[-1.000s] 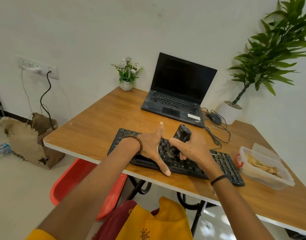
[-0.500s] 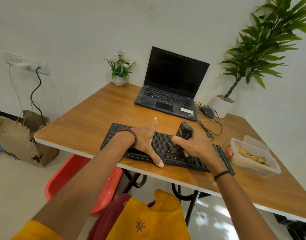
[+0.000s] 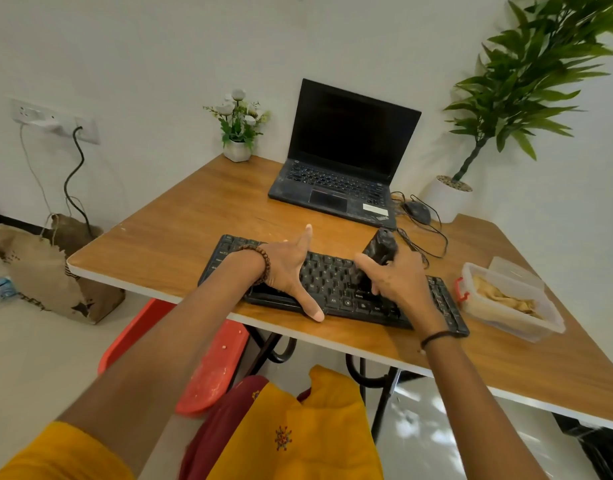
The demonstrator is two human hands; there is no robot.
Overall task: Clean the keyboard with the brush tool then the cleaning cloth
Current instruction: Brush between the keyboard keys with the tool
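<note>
A wooden counter [image 3: 180, 244] by a white wall carries the black keyboard [image 3: 332, 271] at its near edge. On the keyboard's left half the left hand [image 3: 287, 268] presses flat, grip open, fingers splayed. Right of its centre the right hand [image 3: 398, 282] has its grip closed round the dark brush tool [image 3: 381, 247], tip on the keys. Brushing seems under way, with the cloth wipe yet to come.

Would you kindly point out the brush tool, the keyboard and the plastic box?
brush tool [image 3: 381, 247]: head view, on its dark upper end.
keyboard [image 3: 327, 271]: head view, on bare keys at its middle.
plastic box [image 3: 499, 311]: head view, on its clear near wall.
</note>
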